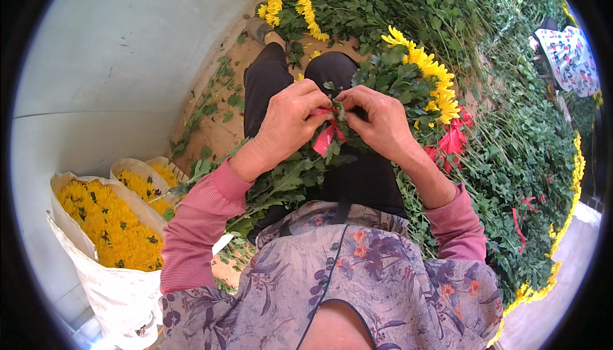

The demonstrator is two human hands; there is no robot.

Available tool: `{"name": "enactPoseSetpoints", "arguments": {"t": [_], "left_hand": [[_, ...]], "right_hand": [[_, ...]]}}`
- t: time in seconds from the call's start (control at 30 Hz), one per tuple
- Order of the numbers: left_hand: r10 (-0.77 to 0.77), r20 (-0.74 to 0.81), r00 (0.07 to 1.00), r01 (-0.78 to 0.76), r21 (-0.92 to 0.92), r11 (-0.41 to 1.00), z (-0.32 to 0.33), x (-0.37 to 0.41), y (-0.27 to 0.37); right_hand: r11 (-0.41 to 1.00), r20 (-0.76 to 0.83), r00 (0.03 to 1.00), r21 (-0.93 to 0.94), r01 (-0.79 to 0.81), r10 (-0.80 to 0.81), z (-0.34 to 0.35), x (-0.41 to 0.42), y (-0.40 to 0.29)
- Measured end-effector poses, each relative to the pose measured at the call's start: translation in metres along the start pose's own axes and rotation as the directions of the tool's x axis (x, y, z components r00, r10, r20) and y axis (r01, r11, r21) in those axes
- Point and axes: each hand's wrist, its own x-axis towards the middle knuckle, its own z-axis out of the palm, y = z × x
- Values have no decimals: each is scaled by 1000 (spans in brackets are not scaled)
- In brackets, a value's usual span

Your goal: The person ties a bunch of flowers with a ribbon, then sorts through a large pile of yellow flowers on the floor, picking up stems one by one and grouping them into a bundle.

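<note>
A bundle of yellow chrysanthemums point(402, 75) lies across my lap, its flower heads to the right and its leafy stems point(282, 182) to the lower left. Around its middle goes a red plastic strip point(328, 138), with a loose end hanging down. My left hand point(293, 118) pinches part of this strip between thumb and forefinger. Close beside it, my right hand point(380, 118) has thumb and forefinger together on a pale green bit of stem or leaf point(340, 110) at the tie. Whether strip is also between those fingers is hidden.
White fabric sacks point(115, 297) of yellow flower heads point(110, 225) stand at left, by a pale wall point(129, 53). Cut chrysanthemums point(392, 5) are heaped ahead and to the right. Red plastic strips point(452, 139) hang beyond my right wrist. Patterned cloth point(570, 58) shows at far right.
</note>
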Motion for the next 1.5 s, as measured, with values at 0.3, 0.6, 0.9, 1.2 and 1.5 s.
{"name": "enactPoseSetpoints", "arguments": {"t": [0.3, 0.6, 0.9, 1.2, 1.5], "left_hand": [[310, -18, 951, -297, 245, 923, 19, -58, 48], [97, -324, 941, 2, 290, 957, 48, -77, 78], [-63, -69, 996, 84, 368, 926, 19, -73, 37], [154, -172, 973, -127, 159, 979, 6, -35, 77], [-476, -363, 801, 346, -369, 863, -136, -152, 8]], "right_hand": [[946, -129, 991, -325, -2, -43, 4, -17, -8], [934, -178, 984, -350, -69, 6, -21, -58, 7], [973, -169, 958, -43, 227, -231, -22, -97, -7], [111, -109, 883, 992, 66, 456, 15, -79, 3], [419, -496, 642, 862, 284, 585, -71, -41, -12]]}}
